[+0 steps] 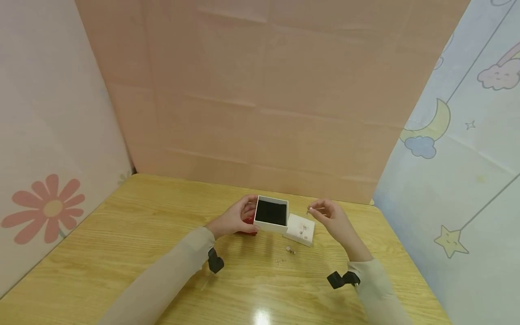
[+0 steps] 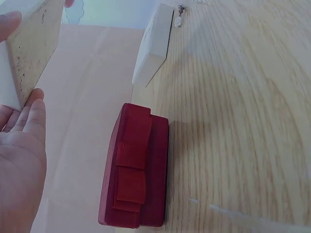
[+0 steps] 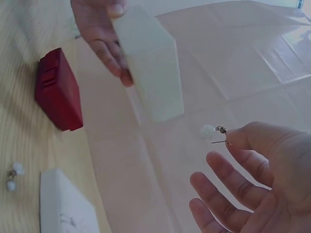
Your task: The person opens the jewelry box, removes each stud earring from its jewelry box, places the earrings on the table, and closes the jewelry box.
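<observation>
My left hand (image 1: 232, 220) grips a small white box (image 1: 270, 227) by its left side, raised over the table, with a black insert (image 1: 271, 212) inside. Between thumb and forefinger my right hand (image 1: 332, 221) pinches an earring (image 3: 209, 131) with a clear, frosted-looking bead and a thin metal post. Its other fingers are spread loosely. The held earring hangs in the air to the right of the box. A white lid (image 1: 300, 229) with a faint printed design lies on the table between the hands. Another beaded earring (image 1: 290, 249) rests in front of the lid.
Behind the left hand sits a red box (image 2: 133, 170) with a ribbon bow, partly hidden in the head view. Tiny metallic pieces (image 1: 280, 261) lie nearer me on the wooden table (image 1: 170, 271). A pink cloth (image 1: 252, 113) hangs along the back edge.
</observation>
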### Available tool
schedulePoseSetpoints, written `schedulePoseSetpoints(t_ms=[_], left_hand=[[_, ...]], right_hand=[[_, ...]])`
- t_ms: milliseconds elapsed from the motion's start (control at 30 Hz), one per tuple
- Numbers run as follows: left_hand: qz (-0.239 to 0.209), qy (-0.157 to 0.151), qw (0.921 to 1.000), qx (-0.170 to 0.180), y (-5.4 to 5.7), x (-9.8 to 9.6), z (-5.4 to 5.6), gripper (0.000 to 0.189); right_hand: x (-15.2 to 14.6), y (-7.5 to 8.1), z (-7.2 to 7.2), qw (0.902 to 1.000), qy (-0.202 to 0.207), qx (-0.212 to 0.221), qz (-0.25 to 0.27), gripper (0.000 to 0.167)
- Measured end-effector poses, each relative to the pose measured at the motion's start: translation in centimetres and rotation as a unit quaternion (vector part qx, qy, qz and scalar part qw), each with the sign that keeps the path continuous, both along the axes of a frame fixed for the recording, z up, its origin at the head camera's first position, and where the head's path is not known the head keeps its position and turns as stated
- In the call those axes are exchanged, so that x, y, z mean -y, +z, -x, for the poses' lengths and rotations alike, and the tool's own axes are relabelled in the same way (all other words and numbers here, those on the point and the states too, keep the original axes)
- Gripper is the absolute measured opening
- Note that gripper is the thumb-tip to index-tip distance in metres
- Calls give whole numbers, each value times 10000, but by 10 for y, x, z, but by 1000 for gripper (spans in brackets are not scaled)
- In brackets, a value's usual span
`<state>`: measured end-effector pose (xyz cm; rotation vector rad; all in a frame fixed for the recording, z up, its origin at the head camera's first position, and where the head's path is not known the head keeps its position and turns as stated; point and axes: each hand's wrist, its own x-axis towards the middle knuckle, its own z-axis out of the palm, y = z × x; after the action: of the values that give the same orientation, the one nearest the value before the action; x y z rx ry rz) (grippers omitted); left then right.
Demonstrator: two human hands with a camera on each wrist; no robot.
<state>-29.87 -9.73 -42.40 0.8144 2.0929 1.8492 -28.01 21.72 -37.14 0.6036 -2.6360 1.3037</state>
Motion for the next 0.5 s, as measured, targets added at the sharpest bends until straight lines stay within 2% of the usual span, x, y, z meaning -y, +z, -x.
schedulePoseSetpoints(t_ms=[167, 367, 500], left_hand=[[8, 35, 10000, -4, 0, 1, 0, 88], [-41, 22, 10000, 23, 0, 1, 0, 88], [-83, -55, 9999, 42, -1, 1, 1, 88]], right_hand=[[-7, -13, -1, 9998, 79, 159, -84, 17], [-12, -31, -1, 9973, 22, 617, -403, 20], [-15, -42, -1, 9938, 199, 948, -553, 22]])
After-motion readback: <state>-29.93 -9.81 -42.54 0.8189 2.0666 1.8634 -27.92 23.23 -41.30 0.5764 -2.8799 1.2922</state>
